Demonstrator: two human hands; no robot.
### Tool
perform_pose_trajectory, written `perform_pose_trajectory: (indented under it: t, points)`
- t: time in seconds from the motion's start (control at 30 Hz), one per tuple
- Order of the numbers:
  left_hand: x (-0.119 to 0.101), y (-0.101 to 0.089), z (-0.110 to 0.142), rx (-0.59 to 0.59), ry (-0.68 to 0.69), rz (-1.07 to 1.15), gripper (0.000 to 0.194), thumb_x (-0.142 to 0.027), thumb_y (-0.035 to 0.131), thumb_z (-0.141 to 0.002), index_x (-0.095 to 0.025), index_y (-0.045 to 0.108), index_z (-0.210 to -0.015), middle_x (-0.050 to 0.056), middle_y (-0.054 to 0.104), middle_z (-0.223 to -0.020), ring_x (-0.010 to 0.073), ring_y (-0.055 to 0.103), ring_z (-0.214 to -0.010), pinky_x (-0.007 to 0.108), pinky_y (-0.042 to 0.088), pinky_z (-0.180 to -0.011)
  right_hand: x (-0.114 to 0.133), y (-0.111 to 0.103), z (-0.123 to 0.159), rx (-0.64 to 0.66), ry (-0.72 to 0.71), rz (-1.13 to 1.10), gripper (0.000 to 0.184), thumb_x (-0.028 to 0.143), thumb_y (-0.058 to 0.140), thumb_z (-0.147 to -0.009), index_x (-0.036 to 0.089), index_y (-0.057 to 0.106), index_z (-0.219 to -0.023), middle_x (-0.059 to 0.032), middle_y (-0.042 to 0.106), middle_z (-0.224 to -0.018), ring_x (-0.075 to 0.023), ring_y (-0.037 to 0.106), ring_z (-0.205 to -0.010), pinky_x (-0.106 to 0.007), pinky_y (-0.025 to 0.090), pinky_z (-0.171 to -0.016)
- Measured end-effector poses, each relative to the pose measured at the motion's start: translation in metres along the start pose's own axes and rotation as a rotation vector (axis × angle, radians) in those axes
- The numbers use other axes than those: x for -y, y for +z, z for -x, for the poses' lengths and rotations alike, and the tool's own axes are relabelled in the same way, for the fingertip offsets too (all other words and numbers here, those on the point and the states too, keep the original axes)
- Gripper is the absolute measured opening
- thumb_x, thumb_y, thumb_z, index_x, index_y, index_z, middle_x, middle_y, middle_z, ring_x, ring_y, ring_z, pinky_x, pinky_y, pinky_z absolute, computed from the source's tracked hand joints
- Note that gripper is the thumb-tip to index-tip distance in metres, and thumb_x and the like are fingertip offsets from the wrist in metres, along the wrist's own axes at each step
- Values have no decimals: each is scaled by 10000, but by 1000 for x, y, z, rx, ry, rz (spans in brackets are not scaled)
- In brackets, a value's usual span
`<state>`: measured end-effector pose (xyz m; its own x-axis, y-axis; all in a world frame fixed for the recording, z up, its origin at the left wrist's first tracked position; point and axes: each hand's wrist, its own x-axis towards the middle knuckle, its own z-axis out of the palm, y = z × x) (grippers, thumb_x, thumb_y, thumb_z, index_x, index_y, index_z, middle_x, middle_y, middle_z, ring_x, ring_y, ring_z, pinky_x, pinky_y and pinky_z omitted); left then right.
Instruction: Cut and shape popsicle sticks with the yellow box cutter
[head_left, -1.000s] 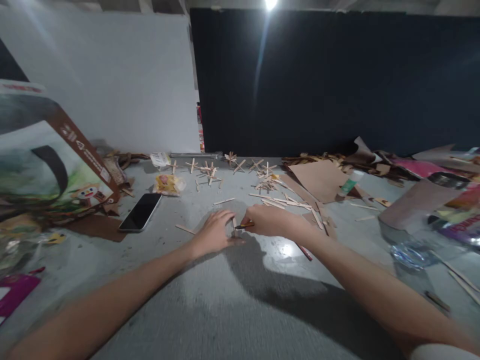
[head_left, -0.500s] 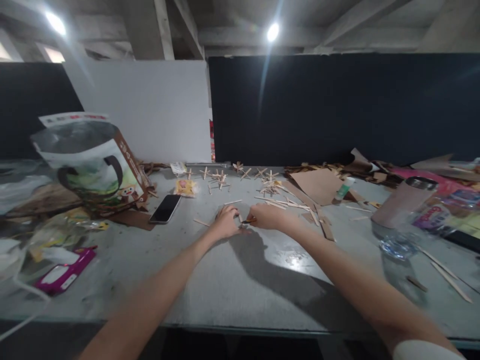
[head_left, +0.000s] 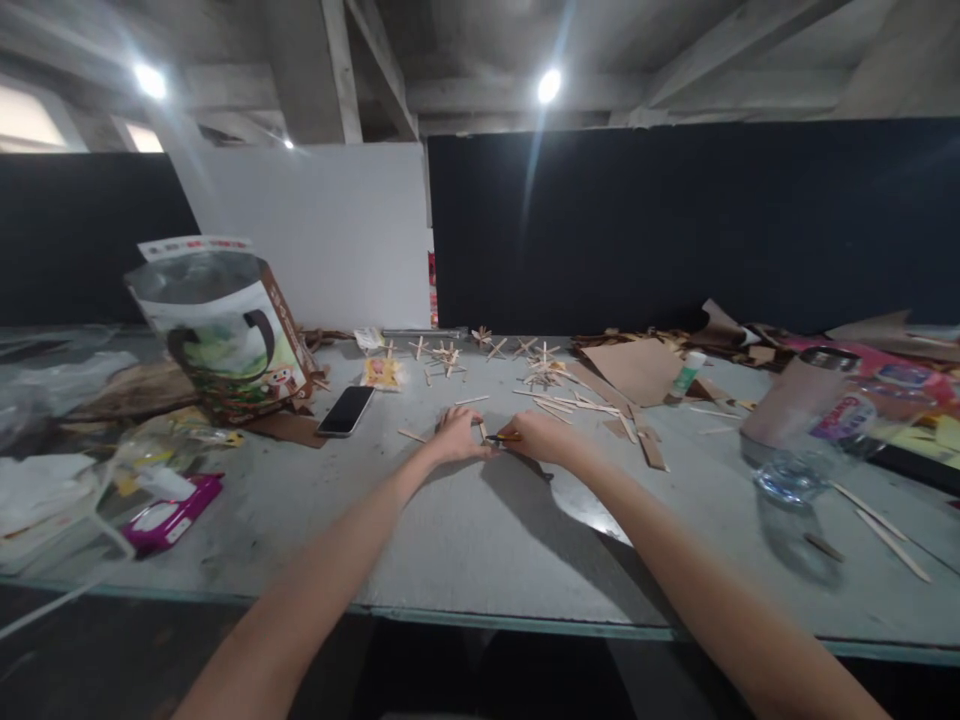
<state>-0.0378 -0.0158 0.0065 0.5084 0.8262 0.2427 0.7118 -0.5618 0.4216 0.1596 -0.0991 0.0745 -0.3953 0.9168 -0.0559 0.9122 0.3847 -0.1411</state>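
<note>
My left hand (head_left: 459, 436) rests low over the middle of the table, its thumb and fingers closed round a short piece of pale wooden stick (head_left: 483, 431). Opposite it, my right hand (head_left: 541, 438) grips a thin orange-and-dark tool (head_left: 508, 437), possibly a craft knife. The tool's dark tip points left and meets or nearly meets the stick; the exact contact is too small to make out. One loose stick (head_left: 411, 436) lies just left of my left hand. Beyond my right hand is a spread of loose sticks (head_left: 555, 405).
Small crossed-stick pieces (head_left: 448, 360) stand at the back of the table (head_left: 420, 560). On the left are a phone (head_left: 346, 411), a large printed bag (head_left: 225, 350) and a purple packet (head_left: 172, 515). Cardboard (head_left: 634, 370), a tumbler (head_left: 795, 400) and a clear plastic bottle (head_left: 791, 480) occupy the right.
The camera view has shifted, so the left-hand items sit farther right and the table's front edge shows more. Both hands keep their hold, close together at the stick.
</note>
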Motion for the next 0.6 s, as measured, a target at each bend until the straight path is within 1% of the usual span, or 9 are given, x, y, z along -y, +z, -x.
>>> perform_pose_trajectory:
  t: [0.17,0.27,0.33,0.47,0.6]
  points:
    - [5,2,-1,14,-39,11,737,-527,999,-584,-213,744,-1201,131,683,-1339,398,577,-1358,431,489,-1119,-8,6,-3,-9,-34,-52,256,231,598,-1012,172,845,-1049,-68,778,-833,-156,600,-709,-247,321,-621]
    - [5,0,1,20,-41,17,726,-522,1001,-591,-225,751,-1204,132,660,-1364,410,548,-1389,454,465,-1151,-12,10,-4,-13,-38,-73,262,262,578,-1023,167,822,-1002,-36,729,-779,-143,527,-673,-250,290,-611]
    - [3,-1,3,20,-34,19,719,-515,1003,-601,-225,753,-1209,137,647,-1380,415,531,-1404,481,441,-1177,-14,12,-4,-18,-42,-80,267,275,567,-1029,171,809,-985,-24,713,-772,-138,504,-663,-252,282,-616]
    - [0,-4,8,5,-6,24,714,-515,990,-650,-215,744,-1250,146,614,-1434,410,502,-1423,506,411,-1206,-14,11,-2,-26,-53,-65,275,269,551,-1041,179,805,-990,-32,726,-791,-139,524,-662,-256,286,-626]
    - [1,-5,10,-8,22,32,725,-519,970,-691,-230,725,-1309,135,605,-1442,397,498,-1421,510,413,-1209,-12,10,0,-24,-51,-24,278,277,550,-1053,197,817,-1055,-60,767,-857,-159,612,-708,-257,300,-624]
